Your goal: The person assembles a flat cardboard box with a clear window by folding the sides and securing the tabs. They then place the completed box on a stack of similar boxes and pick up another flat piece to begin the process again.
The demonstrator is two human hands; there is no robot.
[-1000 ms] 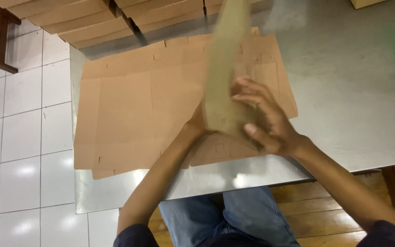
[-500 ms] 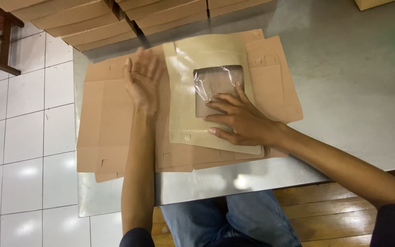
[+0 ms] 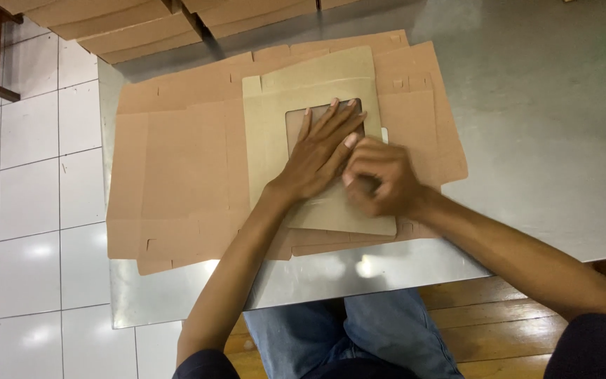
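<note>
Both hands are now lying together on the window blank (image 3: 310, 88), where half a second ago the left hand (image 3: 320, 151) was pressing out on the brown sheets (image 3: 177, 168) and the right hand (image 3: 380, 175) was alone at the film. Left is lying flat, fingers spread across the clear window (image 3: 296, 123), gripping nothing. Right is curling loosely with its fingertips turned under against the blank beside the left thumb; whether it is pinching an edge, I cannot tell. That pale blank is sitting on top of the pile of flat brown sheets, near the front edge of the steel tabletop (image 3: 541, 140). Judging by the posture, a panel is being pressed or creased, and doing that well probably means keeping the flat palm steady so the blank is not sliding, while working along the score line rather than across the film. Most of the window is lying hidden beneath the left hand, and the right fingertips are covering whatever they are working. More stacked cardboard (image 3: 128, 24) is running off the top edge.
</note>
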